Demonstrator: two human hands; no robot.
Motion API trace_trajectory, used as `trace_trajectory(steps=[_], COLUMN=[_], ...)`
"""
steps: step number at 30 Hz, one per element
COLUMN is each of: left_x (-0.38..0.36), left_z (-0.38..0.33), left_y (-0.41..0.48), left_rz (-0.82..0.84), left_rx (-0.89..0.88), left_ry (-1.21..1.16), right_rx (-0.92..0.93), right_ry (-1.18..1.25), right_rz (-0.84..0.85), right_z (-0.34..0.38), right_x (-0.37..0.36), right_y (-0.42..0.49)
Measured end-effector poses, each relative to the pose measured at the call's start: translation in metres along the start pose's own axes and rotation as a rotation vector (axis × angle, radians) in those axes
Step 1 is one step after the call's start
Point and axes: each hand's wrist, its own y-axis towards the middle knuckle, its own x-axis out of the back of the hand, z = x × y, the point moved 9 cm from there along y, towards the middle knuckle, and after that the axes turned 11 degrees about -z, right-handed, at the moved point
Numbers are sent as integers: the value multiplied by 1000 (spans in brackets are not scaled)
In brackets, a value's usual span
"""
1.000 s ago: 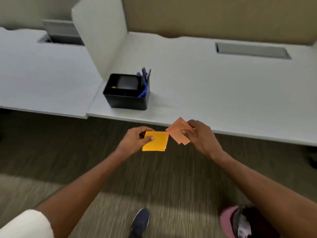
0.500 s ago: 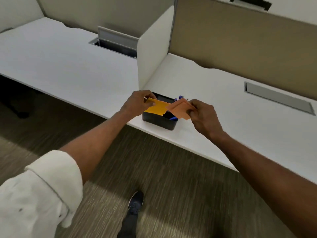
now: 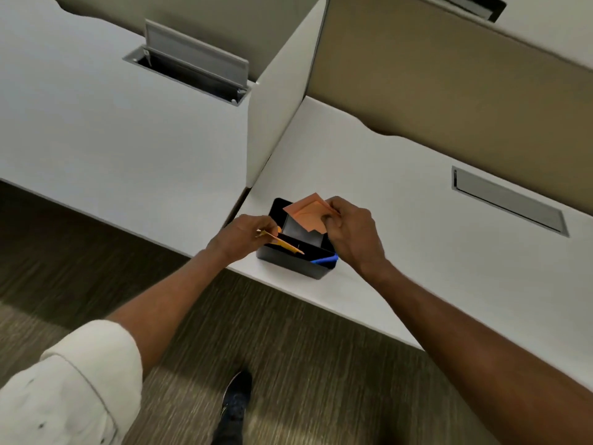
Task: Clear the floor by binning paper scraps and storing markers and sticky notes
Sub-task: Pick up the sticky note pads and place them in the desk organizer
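Sleeve: a white rolled sleeve [image 3: 73,380] covers the left upper arm, low at the left.
Left desk: the white left desk [image 3: 96,130] has a cable hatch [image 3: 192,69] whose grey flap stands open.
Divider: a white divider [image 3: 279,101] stands upright between the two desks.
Left grip: the left grip [image 3: 244,236] is at the organizer's left end, thumb and fingers pinching the yellow sticky notes [image 3: 282,244].
Yellow sticky notes: seen almost edge-on and slanting down to the right, with the free end over the organizer's front compartment. I cannot tell whether they touch it.
Organizer: the black organizer [image 3: 288,266] sits on the right desk [image 3: 401,252], near its front edge and close to the divider's foot.
Orange sticky notes: the orange sticky notes [image 3: 308,213] are a fanned bunch above the back compartment.
Marker: a blue marker [image 3: 324,260] lies in the front compartment, at its right end.
Right grip: the fingers of the right grip [image 3: 349,236] are curled, pinching the orange bunch.
Far right: a grey closed hatch [image 3: 507,200] lies flush in the desk.
Floor: the striped brown floor [image 3: 321,364] has a dark shoe [image 3: 237,399] on it.
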Motion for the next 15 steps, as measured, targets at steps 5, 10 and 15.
trace_trajectory(steps=[5, 10, 15], left_x=[-7, -5, -20], left_z=[5, 6, 9], left_y=[7, 12, 5], left_rz=[32, -47, 73], left_rx=[-105, -135, -162], left_ry=[64, -17, -11], right_rx=[-13, -30, -41], right_ry=[-6, 4, 5], right_rz=[41, -1, -1], right_z=[-7, -14, -20], right_x=[-43, -61, -68], right_y=[0, 5, 6])
